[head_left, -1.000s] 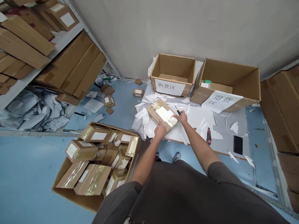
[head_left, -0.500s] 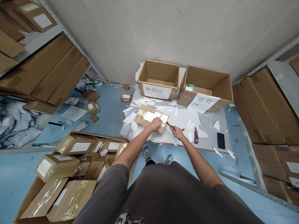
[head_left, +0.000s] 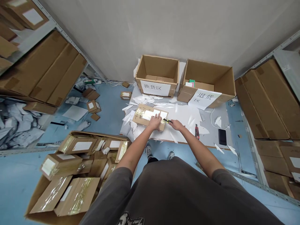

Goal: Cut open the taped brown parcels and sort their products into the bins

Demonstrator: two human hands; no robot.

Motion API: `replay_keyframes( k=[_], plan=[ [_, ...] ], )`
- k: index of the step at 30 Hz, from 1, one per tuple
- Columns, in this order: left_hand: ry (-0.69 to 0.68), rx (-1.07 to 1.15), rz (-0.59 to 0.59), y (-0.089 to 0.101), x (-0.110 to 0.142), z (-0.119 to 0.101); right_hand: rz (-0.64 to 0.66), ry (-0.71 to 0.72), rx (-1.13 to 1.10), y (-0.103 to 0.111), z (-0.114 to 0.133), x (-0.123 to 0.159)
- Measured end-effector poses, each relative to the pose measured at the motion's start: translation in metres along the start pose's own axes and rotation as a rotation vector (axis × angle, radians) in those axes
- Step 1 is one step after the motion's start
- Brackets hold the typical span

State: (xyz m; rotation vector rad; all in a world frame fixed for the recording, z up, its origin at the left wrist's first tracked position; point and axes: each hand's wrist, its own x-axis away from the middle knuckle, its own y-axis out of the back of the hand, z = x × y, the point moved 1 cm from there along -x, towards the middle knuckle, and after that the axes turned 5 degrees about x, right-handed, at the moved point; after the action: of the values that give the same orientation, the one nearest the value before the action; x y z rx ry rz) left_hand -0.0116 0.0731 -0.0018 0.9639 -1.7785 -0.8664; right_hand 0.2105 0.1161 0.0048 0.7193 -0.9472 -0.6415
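Taped carton [head_left: 139, 114]: while the left hand [head_left: 154, 122] presses on it, it lies on the white-littered table [head_left: 225, 114], tape and pale labels facing up.
Left hand: flat on the carton's top toward its 3 o'clock end, fingers somewhat apart, gripping nothing.
Right hand [head_left: 176, 124]: just beyond the carton's 3 o'clock end, fingers clamped around the handle of a black-and-yellow knife [head_left: 168, 121].
Knife tip: over the carton's 3 o'clock edge; whether it cuts in, I cannot tell.
Paper scraps [head_left: 153, 97]: strewn around the carton, thickest at 12 and 9.
Signed open boxes: one [head_left: 172, 91] at 12 o'clock; the wider one [head_left: 225, 99] at 2, with a small green-and-white box [head_left: 191, 83] inside.
Red-and-black cutter [head_left: 197, 132]: between 3 and 4 o'clock.
Phone [head_left: 222, 137]: same direction, farther out, near the table's front edge.
Big bin of cartons [head_left: 32, 200]: on the floor at 8 o'clock.
Shoes [head_left: 148, 150]: at 6 o'clock.
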Motion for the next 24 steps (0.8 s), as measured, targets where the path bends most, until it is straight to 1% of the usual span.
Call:
replay_keyframes(
  k=[3, 5, 7, 9, 11, 14, 18, 21, 24],
  plan=[
    [0.015, 0.006, 0.014, 0.000, -0.003, 0.000, 0.040, -0.023, -0.081, 0.008, -0.005, -0.006],
    [0.019, 0.001, 0.022, 0.000, -0.004, 0.000, 0.124, -0.054, -0.193, 0.011, -0.009, -0.007],
    [0.011, 0.005, 0.018, 0.001, -0.003, -0.001, 0.209, -0.080, -0.322, 0.010, -0.011, -0.006],
    [-0.002, 0.005, 0.006, 0.003, 0.001, -0.001, 0.249, -0.087, -0.428, 0.006, -0.010, -0.004],
    [-0.022, -0.007, -0.009, 0.005, 0.006, -0.001, 0.256, -0.091, -0.491, 0.001, -0.007, -0.003],
    [-0.031, -0.025, -0.023, 0.008, 0.011, -0.001, 0.243, -0.104, -0.521, -0.004, -0.004, -0.001],
    [-0.028, -0.051, 0.000, 0.011, 0.013, -0.002, 0.237, -0.127, -0.580, -0.010, -0.002, 0.002],
    [-0.032, -0.077, 0.014, 0.013, 0.013, -0.002, 0.255, -0.149, -0.677, -0.019, -0.001, 0.007],
    [-0.028, -0.102, 0.028, 0.015, 0.013, -0.003, 0.239, -0.152, -0.781, -0.028, 0.001, 0.012]
  ],
)
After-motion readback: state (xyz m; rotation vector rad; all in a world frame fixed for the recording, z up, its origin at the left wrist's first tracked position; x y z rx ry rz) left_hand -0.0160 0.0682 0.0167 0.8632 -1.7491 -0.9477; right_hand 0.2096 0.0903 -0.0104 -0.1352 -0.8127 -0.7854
